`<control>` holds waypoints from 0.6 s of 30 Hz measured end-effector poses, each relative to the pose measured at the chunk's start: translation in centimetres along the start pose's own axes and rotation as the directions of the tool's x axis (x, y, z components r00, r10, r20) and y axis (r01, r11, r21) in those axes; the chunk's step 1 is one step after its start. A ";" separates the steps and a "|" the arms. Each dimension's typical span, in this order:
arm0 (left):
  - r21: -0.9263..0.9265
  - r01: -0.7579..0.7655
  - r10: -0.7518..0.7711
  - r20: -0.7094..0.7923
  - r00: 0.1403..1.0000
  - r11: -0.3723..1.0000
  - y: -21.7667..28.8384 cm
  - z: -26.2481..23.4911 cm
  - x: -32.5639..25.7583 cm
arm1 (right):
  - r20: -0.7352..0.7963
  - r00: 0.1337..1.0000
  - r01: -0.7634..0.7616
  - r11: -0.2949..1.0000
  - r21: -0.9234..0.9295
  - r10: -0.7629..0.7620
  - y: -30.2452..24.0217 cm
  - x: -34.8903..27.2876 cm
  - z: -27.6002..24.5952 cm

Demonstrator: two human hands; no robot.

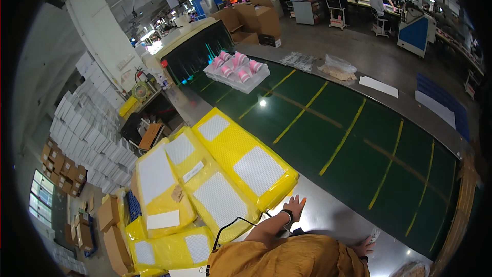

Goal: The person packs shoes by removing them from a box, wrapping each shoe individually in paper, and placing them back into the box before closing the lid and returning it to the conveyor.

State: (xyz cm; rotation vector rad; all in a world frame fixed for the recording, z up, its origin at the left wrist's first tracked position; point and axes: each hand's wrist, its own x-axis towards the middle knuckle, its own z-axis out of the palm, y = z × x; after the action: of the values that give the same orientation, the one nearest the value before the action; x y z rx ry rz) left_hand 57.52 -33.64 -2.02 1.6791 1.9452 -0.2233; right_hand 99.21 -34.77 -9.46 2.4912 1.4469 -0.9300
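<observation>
Left grip (295, 207): bare hand, dark watch at the wrist; fingers spread wide, nothing seen held. Lies over the bare steel bench (313, 195); contact cannot be told.

Right grip (365, 246): partly covered by the sleeve; close beside a scrap of clear plastic (375, 234). Whether it is closed on that scrap cannot be told.

Yellow-wrapped pack (228, 149), white textured panels showing: one, its near corner just beyond and to the left of the left grip. Further yellow-wrapped packs, overlapping, farther left of the same grip; wrapping looks in place on the visible faces.

Divided translucent tray (259, 78): one, well beyond both grips and to their left, upright on the green conveyor belt (335, 100), near the dark curtained opening (197, 54). Contents: several pink-and-white pieces (239, 60), exact kind too small to tell.

Clear plastic bag (339, 66) and white card (378, 86): on the steel ledge across the belt from both grips.

Progress, by judgement: the single tray appears loaded and placed on the belt, so that unit's handling seems done. Neither grip is at it. The amount left cannot be counted from here.
</observation>
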 end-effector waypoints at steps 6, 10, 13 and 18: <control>0.138 -0.002 -0.019 0.151 0.988 0.990 1.0 -0.8 -1.4 | 0.097 0.973 -0.197 0.970 -0.142 0.212 -1.6 0.6 1.3; 0.131 0.053 -0.077 0.186 0.980 0.990 1.2 -0.1 -0.3 | 0.147 0.958 -0.231 0.966 -0.120 0.247 -1.5 2.2 1.8; 0.067 0.077 -0.090 0.211 0.973 0.995 0.8 0.6 0.4 | 0.174 0.952 -0.228 0.964 -0.136 0.250 0.2 3.5 5.5; 0.019 0.091 -0.092 0.078 0.993 0.996 -0.5 3.7 1.8 | -0.511 0.845 -0.402 0.819 -0.410 0.159 0.5 3.4 9.6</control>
State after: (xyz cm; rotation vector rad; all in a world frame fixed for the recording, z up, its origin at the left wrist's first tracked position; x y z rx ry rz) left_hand 58.07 -33.90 -6.12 1.5685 1.9684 -0.3346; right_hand 96.53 -36.17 -19.18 2.4825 1.1442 0.1152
